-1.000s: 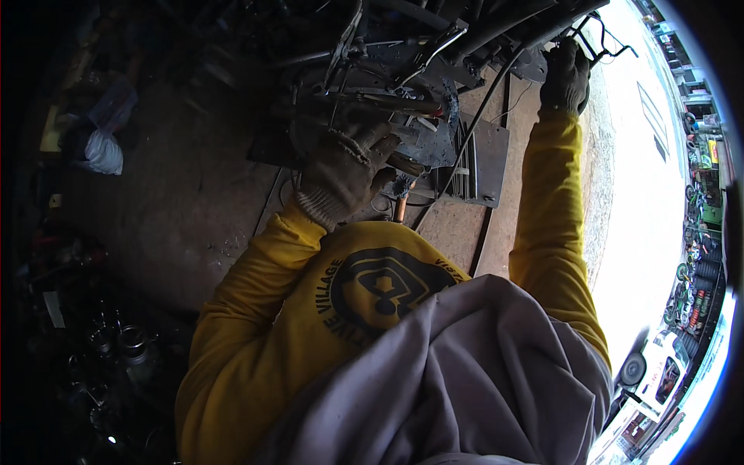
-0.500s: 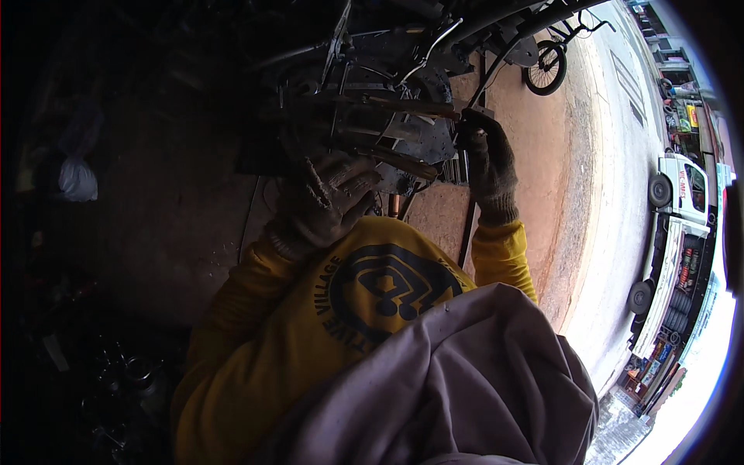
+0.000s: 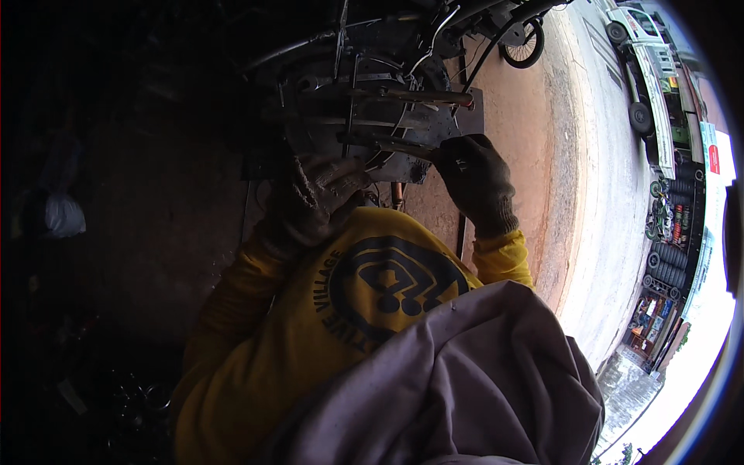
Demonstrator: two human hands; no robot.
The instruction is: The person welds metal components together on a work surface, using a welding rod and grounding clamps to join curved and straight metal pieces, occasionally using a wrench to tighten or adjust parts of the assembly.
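My left hand (image 3: 316, 198), in a dark, dirty work glove, rests by the near left edge of a dark metal plate (image 3: 467, 116). Its fingers lie stretched out toward the right, and nothing shows in them. My gloved right hand (image 3: 477, 182) is closed round the near right end of a flat brownish bar (image 3: 399, 145). Farther off, a second, rusty-brown bar (image 3: 434, 97) with a reddish end lies roughly parallel to it. Both bars cross over thin metal rods and curved metal parts on the plate. Deep shadow hides their left ends.
Dark tubes and a bent shiny lever (image 3: 434, 43) crowd the far side. A bicycle wheel (image 3: 525, 46) stands beyond, on the reddish ground. A white truck (image 3: 651, 101) is on the road at right. A pale plastic bag (image 3: 64, 215) hangs at the left.
My right hand has moved from the farther bar's end to the nearer bar and closed on it. My left hand has barely moved. The view has shifted, and the truck appears higher.
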